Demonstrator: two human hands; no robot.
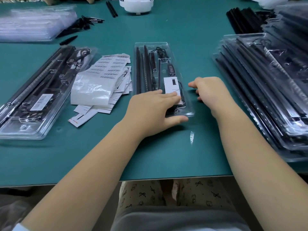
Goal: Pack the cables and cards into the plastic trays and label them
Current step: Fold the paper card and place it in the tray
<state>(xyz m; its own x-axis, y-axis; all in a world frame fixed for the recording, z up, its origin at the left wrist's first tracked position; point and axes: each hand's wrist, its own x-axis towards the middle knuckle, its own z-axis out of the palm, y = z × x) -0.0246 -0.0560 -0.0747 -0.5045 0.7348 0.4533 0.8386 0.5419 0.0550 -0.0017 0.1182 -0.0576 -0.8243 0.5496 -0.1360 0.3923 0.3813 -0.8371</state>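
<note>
A clear plastic tray (166, 45) lies in the middle of the green table, holding black rods, a black cable with a controller (171, 70) and a white card (171, 85). My left hand (153, 108) lies flat across the tray's near end, fingers straight on the card, thumb along the near rim. My right hand (210, 90) hovers just right of the tray with loosely curled fingers, holding nothing that I can see. A pile of white cards and barcode label sheets (106, 77) sits left of the tray.
A closed, labelled tray (30, 97) lies at the left. A tall stack of filled trays (266, 90) fills the right side. Empty clear trays (33, 24) sit far left, loose black parts (83, 25) beside them, black rods (245, 20) far right, a white device (136, 4) at the back.
</note>
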